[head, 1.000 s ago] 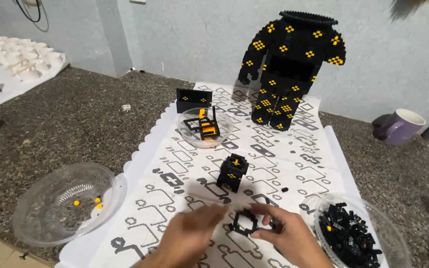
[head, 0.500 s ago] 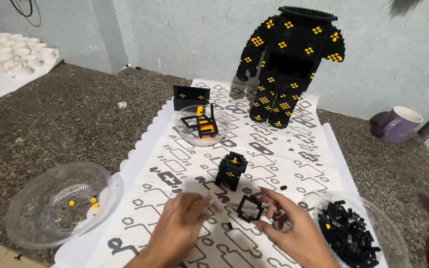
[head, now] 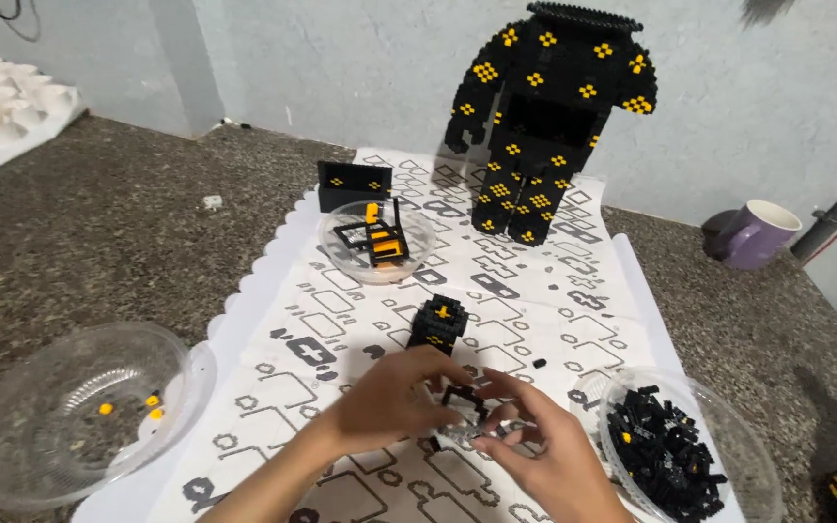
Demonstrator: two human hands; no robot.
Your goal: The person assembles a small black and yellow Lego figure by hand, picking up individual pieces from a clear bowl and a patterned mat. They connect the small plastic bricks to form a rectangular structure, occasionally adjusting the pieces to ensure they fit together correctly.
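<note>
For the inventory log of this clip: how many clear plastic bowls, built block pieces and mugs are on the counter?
Clear plastic bowls: 3 (left bowl, middle bowl, right bowl)
Built block pieces: 4 (tall figure, flat black panel, small tower, small frame between both hands)
Mugs: 1 (purple mug)
Total: 8

This looks like a home hobby corner, not a workshop. A speckled granite counter (head: 99, 242) runs against a plain painted wall (head: 341, 58). A patterned paper sheet (head: 535, 291) covers its middle. At twelve o'clock stands a black-and-yellow brick figure (head: 544, 126); at two o'clock, a purple mug (head: 758, 235).
</note>
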